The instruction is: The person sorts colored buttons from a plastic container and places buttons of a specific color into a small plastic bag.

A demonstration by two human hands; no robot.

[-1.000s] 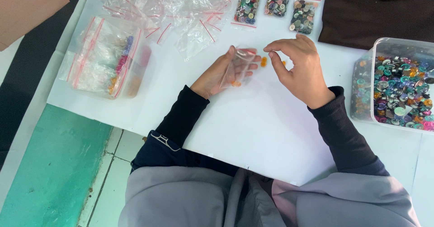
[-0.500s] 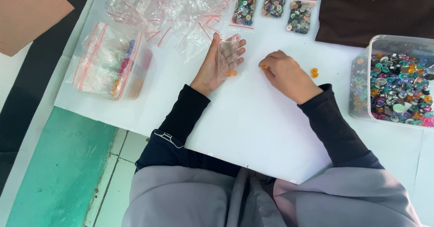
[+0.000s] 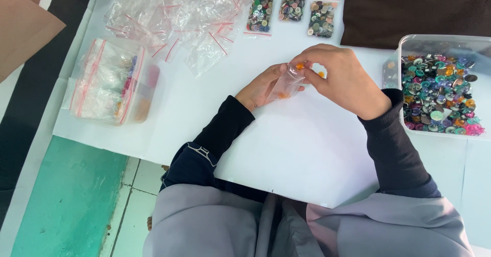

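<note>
Three filled button bags [image 3: 291, 10] at top; empty bag pile [image 3: 174, 16] left; dark cloth [image 3: 414, 9] right.

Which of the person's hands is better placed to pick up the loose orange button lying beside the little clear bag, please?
Probably the right hand: its fingertips are at the bag's mouth, right beside the loose orange button. The left hand is busy supporting the small clear bag.

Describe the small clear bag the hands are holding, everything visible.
The small clear zip bag looks like thin transparent plastic, crinkled, lying tilted across the left hand, which supports it from beneath. Its mouth points toward the right hand, whose fingertips pinch an orange button at the opening. A few orange buttons show through the film near the bag's bottom. It is held just above the white sheet; whether it touches the sheet cannot be told.
</note>
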